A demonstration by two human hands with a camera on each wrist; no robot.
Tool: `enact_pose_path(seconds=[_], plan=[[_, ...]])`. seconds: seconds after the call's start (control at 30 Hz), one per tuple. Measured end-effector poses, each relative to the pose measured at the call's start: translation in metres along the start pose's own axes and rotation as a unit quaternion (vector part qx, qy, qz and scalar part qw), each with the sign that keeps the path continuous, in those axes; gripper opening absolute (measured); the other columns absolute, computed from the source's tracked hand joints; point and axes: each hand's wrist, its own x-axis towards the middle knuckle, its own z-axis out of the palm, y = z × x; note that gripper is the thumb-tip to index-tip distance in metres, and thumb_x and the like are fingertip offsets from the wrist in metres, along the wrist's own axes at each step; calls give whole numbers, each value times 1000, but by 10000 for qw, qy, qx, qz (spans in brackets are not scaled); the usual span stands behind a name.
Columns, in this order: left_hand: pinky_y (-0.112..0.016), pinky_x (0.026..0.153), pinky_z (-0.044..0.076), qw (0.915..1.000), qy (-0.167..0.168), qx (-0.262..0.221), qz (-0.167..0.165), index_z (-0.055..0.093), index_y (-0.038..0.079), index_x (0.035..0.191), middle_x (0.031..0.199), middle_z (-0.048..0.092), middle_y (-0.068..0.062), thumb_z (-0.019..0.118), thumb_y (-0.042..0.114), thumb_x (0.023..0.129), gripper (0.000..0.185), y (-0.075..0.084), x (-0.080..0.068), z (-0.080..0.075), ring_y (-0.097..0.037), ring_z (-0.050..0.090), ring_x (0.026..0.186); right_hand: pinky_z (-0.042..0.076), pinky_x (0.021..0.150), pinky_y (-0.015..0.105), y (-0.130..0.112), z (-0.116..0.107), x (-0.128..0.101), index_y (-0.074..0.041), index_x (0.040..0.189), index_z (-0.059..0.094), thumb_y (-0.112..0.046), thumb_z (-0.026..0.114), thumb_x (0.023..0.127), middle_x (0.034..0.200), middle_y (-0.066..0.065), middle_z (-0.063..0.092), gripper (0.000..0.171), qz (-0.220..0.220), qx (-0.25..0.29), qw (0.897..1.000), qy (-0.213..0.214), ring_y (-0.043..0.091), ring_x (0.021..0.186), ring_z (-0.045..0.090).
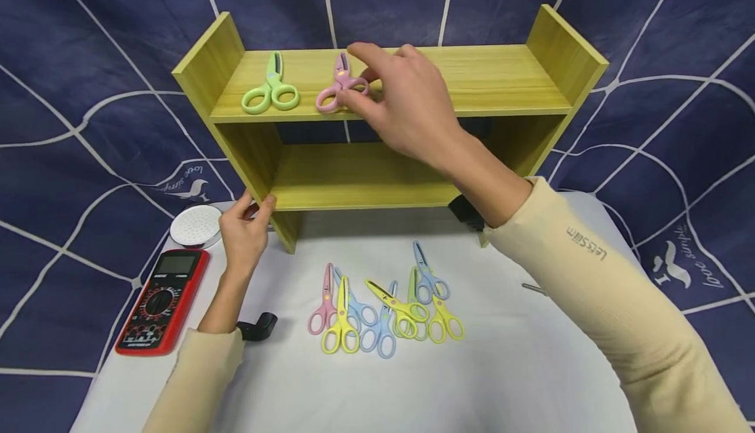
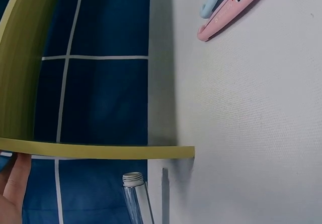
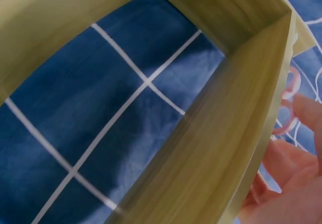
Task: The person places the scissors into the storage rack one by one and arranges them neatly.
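Observation:
A yellow-green wooden shelf [image 1: 366,177] stands at the back of the table. On its top board lie green scissors [image 1: 272,86] at the left and pink scissors [image 1: 342,82] nearer the middle. My right hand [image 1: 407,99] pinches a handle ring of the pink scissors, blades pointing away; the right wrist view shows fingers at that pink ring [image 3: 294,80]. My left hand [image 1: 244,233] holds the shelf's left side panel low down, thumb at its front edge. In the left wrist view only a few fingers [image 2: 17,178] show, against the panel's outer face.
Several scissors lie overlapping on the white table: a pink pair [image 1: 324,302], yellow pairs [image 1: 342,318] and blue pairs among them. Left of the shelf are a red multimeter [image 1: 162,302] and a white perforated disc [image 1: 196,225]. A clear threaded-neck bottle [image 2: 136,199] stands beside the panel.

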Motion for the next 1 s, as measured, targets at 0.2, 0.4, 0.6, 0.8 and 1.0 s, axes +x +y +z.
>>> enact_pose_path(seconds=[0.2,0.4,0.6,0.8,1.0], plan=[[-10,67,54,9999,-31,-148,-50,66,-14,115,109,65,-31,64,-7,89,27,-1,1,-2,-1,65,86,45,80,30,-9,8,17,-15,134,58,-43,64,95,92,-1,70,48,223,-212,9986,-430,18,87,57],[-12,70,55,9996,2,-271,-27,66,-14,116,111,65,-31,63,-8,89,28,-2,1,-1,-7,66,89,44,70,31,-7,15,12,-12,127,62,-42,63,96,86,-1,68,43,-23,-262,9996,-50,19,82,55],[-12,70,55,9994,-39,-333,-65,64,-14,117,113,64,-31,64,-7,89,29,-3,1,-1,-5,66,89,47,80,34,4,28,-16,-2,107,71,-22,61,95,95,10,69,26,-1134,713,9712,1972,27,92,58],[-14,73,55,9996,-47,-238,-115,65,-12,119,114,65,-29,64,-3,91,30,-4,0,-1,-11,67,93,47,69,32,18,67,-82,4,95,69,-10,64,88,83,12,63,17,-1616,1788,9449,2215,25,77,56],[-14,75,55,9998,1,-162,-121,65,-11,119,115,65,-28,64,-4,91,29,-4,0,0,-8,66,94,50,69,25,30,117,-175,-3,112,70,-16,69,90,99,4,63,26,-458,2094,9767,-69,13,82,56]])
